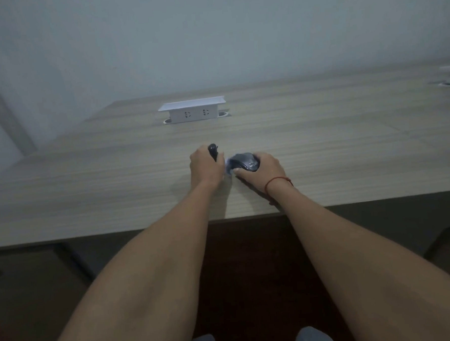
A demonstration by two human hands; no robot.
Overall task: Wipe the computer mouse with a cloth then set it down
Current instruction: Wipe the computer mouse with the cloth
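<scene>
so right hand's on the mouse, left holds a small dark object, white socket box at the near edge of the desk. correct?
One error: the white socket box sits toward the far side of the desk, not the near edge, per the head view. Right hand on the mouse and left hand holding the small dark object stand.

Office: wood-grain desk with pop-up socket box.

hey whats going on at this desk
A person seated at a wooden desk holds a dark computer mouse in the right hand. The left hand grips a small dark object that cannot be identified, and a bit of pale cloth shows between the hands, touching the mouse. A white socket box stands further back.
</scene>
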